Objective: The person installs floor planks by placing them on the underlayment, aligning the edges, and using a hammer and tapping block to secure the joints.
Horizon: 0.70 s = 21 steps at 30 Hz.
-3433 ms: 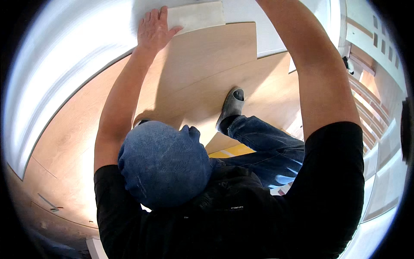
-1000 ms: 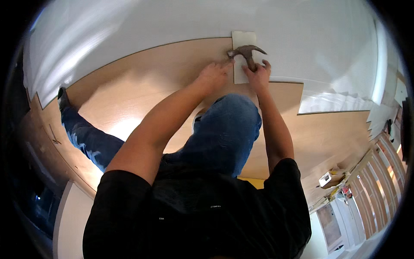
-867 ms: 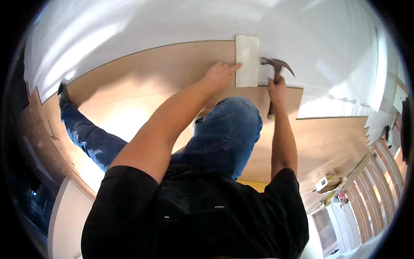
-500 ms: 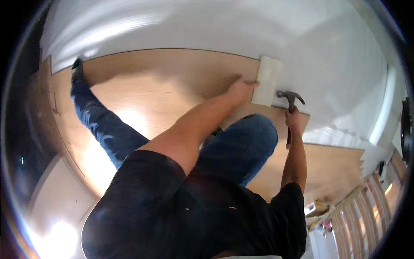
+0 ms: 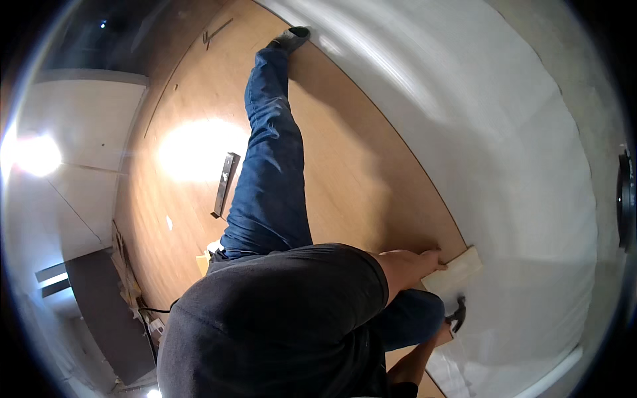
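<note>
My left hand (image 5: 430,261) reaches to a pale rectangular block (image 5: 462,266), its fingers closed at the block's near edge. The block lies across the end of a wood-look floorboard, beside the white underlay sheet (image 5: 524,219). Below it, my right hand (image 5: 445,331) is wrapped round the handle of a claw hammer (image 5: 459,314). The hammer's dark head is up, close to the block but apart from it; my knee partly hides the handle and hand. Laid wood-look floorboards (image 5: 345,179) run under my legs.
A dark metal bar with bent ends (image 5: 225,184) lies on the floor left of my outstretched leg. Farther off is another thin dark bar (image 5: 217,30). Wood scraps (image 5: 126,272) and a black cable (image 5: 154,310) lie by a dark panel (image 5: 106,312) at the left.
My view has swung left, so floor, block and both hands now sit lower and rotated in the picture. My left hand remains at the block and my right still holds the hammer.
</note>
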Tool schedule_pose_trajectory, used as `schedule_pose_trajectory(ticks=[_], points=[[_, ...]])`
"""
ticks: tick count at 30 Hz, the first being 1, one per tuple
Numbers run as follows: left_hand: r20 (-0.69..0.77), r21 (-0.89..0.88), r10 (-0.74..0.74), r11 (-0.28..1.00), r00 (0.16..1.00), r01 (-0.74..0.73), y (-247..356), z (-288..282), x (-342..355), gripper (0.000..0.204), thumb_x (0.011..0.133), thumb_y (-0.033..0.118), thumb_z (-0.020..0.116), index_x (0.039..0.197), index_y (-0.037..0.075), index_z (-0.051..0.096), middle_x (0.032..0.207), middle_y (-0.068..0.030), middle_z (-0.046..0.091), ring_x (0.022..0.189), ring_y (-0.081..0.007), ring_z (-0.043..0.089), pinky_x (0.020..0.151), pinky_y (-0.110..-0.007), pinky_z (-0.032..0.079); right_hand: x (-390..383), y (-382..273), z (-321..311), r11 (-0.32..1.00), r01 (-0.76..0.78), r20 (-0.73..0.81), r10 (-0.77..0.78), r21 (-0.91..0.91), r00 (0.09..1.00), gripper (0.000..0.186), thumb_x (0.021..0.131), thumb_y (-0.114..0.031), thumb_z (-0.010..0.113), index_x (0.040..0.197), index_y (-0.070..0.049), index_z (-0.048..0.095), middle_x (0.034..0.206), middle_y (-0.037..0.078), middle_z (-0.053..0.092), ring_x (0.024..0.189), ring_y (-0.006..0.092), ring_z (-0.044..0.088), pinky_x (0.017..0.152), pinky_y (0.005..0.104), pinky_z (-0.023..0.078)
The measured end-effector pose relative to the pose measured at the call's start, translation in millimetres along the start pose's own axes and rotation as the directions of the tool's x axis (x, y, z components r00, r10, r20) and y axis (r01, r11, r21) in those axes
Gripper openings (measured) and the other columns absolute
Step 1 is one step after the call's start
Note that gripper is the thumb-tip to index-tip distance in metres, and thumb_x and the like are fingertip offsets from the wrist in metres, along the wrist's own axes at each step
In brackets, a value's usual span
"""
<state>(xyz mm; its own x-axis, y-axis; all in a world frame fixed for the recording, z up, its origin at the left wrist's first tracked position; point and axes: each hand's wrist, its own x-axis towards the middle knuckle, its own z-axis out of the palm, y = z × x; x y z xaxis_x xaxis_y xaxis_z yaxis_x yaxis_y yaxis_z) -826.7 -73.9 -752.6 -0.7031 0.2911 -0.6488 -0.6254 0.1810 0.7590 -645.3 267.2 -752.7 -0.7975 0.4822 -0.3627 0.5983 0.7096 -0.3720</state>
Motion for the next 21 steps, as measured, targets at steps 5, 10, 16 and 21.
schedule_pose_trajectory(ticks=[5,10,16,21], points=[[-0.082,0.133,-0.079,0.987,0.993,0.090,-13.9,-4.5,2.4,0.077,0.078,0.055,0.079,0.130,0.002,0.061,0.123,-0.0266,0.065,0.115,-0.0412,0.062,0.098,-0.049,0.048,-20.7,-60.7,-10.0,0.992,0.046,0.215,-0.020,-0.114,0.976,0.041,0.085,-0.027,0.064,0.108,0.008,0.063,0.091,0.022,0.072,0.085,0.0362,0.070,0.080,0.0449,0.054],[-0.085,0.091,-0.136,0.985,0.987,0.144,-46.5,-3.5,14.2,0.086,0.077,0.053,0.084,0.136,-0.003,0.058,0.118,-0.0264,0.068,0.106,-0.0410,0.065,0.087,-0.052,0.052,-48.8,-152.8,-20.3,0.927,-0.366,0.036,0.370,-0.079,0.928,0.033,0.078,-0.016,0.064,0.096,0.011,0.065,0.092,0.023,0.072,0.084,0.0361,0.070,0.077,0.0484,0.053],[0.017,-0.045,-0.150,0.988,0.989,0.151,-30.1,-20.6,6.2,0.084,0.077,0.050,0.086,0.136,-0.003,0.058,0.121,-0.0232,0.069,0.107,-0.0378,0.066,0.089,-0.049,0.052,-30.8,-89.4,-0.6,0.998,0.062,0.217,-0.055,-0.026,0.975,0.023,0.085,-0.012,0.061,0.094,0.009,0.062,0.091,0.022,0.071,0.082,0.0372,0.068,0.079,0.0497,0.052],[-0.123,-0.094,-0.049,0.995,0.991,0.037,-55.0,-14.1,5.3,0.080,0.077,0.050,0.086,0.134,-0.001,0.061,0.113,-0.0214,0.070,0.099,-0.0347,0.067,0.083,-0.050,0.052,-34.4,-99.2,-10.0,0.931,-0.357,0.101,0.349,0.081,0.932,0.054,0.089,-0.039,0.066,0.119,0.006,0.063,0.093,0.016,0.074,0.088,0.0340,0.071,0.083,0.0459,0.054]])
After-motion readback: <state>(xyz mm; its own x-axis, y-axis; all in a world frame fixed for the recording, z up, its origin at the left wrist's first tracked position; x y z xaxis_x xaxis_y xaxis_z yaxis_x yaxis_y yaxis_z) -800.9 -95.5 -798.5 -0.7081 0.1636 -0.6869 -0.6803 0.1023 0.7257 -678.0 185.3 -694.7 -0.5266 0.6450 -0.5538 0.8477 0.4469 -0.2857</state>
